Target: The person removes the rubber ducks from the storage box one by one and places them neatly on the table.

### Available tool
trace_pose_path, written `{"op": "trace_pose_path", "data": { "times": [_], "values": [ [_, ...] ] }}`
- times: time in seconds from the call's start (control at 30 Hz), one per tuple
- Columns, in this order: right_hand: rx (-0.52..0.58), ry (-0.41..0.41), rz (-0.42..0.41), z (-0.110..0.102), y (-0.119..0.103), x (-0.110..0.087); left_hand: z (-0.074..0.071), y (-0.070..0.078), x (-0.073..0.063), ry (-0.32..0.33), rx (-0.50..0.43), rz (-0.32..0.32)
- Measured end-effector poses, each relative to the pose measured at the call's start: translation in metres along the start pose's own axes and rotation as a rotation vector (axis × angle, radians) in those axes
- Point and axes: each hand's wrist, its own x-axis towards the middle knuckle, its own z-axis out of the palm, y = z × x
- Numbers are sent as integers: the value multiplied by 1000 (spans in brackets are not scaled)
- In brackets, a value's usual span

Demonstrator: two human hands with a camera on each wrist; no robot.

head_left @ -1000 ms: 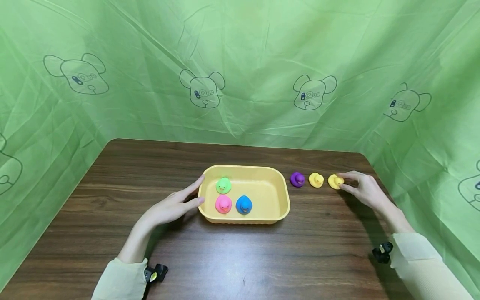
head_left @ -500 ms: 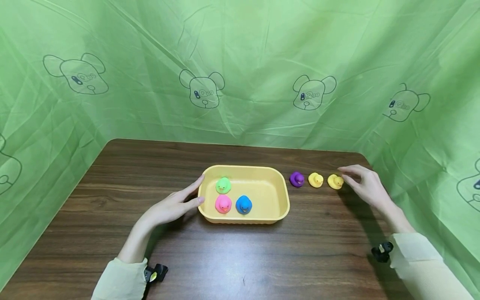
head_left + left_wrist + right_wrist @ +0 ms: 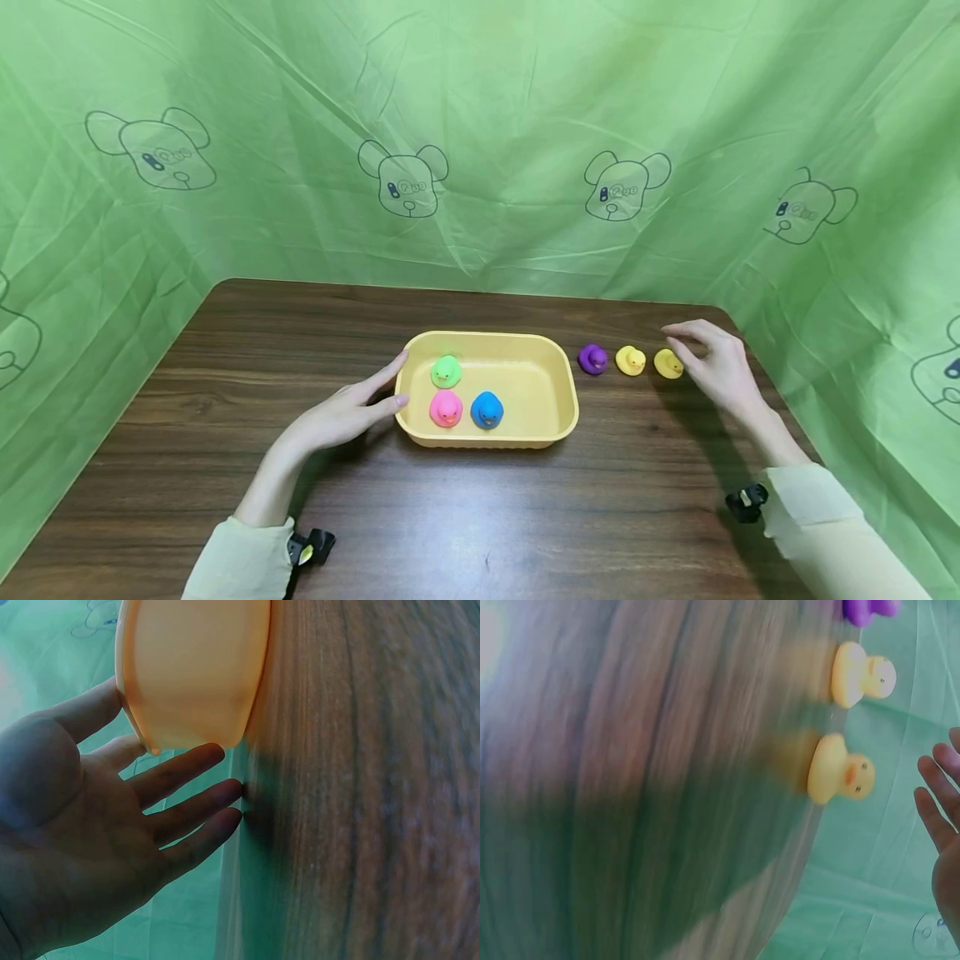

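My left hand [image 3: 337, 417] rests at the left end of a yellow plastic basin [image 3: 536, 400], its straight fingertips touching the rim. In the left wrist view the fingers [image 3: 184, 825] are spread beside the basin's end. Inside the basin sit a green rubber duck [image 3: 446, 372], a pink rubber duck [image 3: 446, 409] and a blue rubber duck [image 3: 487, 411]. My right hand [image 3: 720, 367] hovers by the rightmost yellow rubber duck [image 3: 666, 364], apart from it and holding nothing. Left of that duck stand another yellow rubber duck [image 3: 630, 361] and a purple rubber duck [image 3: 593, 359].
The dark wooden table [image 3: 480, 508] has its back edge just behind the row of ducks. A green curtain [image 3: 517, 108] printed with cartoon heads surrounds it at the back and sides.
My right hand has let go of the rightmost yellow rubber duck, lifted off it and shifted slightly left. The ducks and my left hand have stayed put.
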Motion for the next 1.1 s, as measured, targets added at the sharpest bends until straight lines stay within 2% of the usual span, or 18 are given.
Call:
{"op": "trace_pose_path", "data": {
  "times": [0.57,1.1],
  "values": [
    [102,77,-82,22,-38,15,0,0,1,1,6,0],
    [192,32,-126,36,-68,24,0,1,1,1,15,-1]
  ]
}}
